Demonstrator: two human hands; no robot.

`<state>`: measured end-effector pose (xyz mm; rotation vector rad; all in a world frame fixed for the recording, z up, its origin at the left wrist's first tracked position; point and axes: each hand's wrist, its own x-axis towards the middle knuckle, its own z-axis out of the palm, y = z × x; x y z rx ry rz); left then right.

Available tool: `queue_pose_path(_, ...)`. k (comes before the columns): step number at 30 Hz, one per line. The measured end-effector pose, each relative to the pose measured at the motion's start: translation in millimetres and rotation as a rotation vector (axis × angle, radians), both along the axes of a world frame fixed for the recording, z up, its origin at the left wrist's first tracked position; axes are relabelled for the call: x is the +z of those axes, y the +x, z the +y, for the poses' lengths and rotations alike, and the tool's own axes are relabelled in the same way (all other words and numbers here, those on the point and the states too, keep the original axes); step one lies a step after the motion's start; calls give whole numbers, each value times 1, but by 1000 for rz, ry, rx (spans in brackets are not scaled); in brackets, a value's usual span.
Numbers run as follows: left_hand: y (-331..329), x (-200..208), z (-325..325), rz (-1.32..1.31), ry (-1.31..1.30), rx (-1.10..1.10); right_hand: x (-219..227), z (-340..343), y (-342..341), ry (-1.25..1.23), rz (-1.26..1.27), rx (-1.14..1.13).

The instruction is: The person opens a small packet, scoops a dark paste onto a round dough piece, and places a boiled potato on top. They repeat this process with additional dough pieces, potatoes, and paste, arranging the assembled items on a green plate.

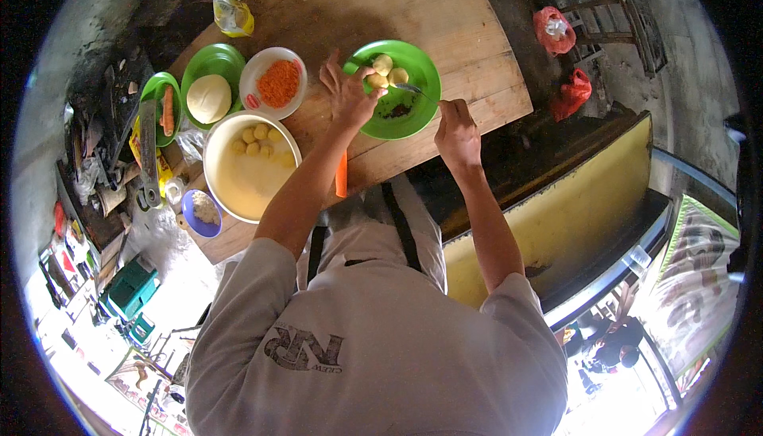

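My left hand [355,96] is over the left side of a green plate [423,56], thumb and forefinger closed round a pale yellow ball [377,81]; the other fingers are spread. Two similar balls, one at the back [382,64] and one to the right [398,77], sit against it. Dark crumbly bits [397,110] lie on the near part of the plate. My right hand [458,134] grips the thin handle of a silver spoon-like utensil [409,88], whose end reaches in beside the balls. Its exact tip shape is too small to tell.
Left on the wooden table [445,7] stand a white bowl of grated carrot [278,84], a green plate with a dough mound [209,98], a large cream tub [230,207] with balls, a purple bowl [197,225] and a carrot [167,112]. An orange strip [342,175] lies near the front edge.
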<state>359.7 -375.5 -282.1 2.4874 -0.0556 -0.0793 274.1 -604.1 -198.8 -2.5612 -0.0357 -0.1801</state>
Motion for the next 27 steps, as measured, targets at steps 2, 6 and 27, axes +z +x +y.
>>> queue_pose_path(2,0,13,0,-46,60,2,0,1,7,7,-10,-2)
queue_pose_path(6,4,22,1,-103,21,36,0,6,9,-37,-15,-56)
queue_pose_path(27,15,6,14,-163,-42,53,-19,26,-5,63,9,-54)
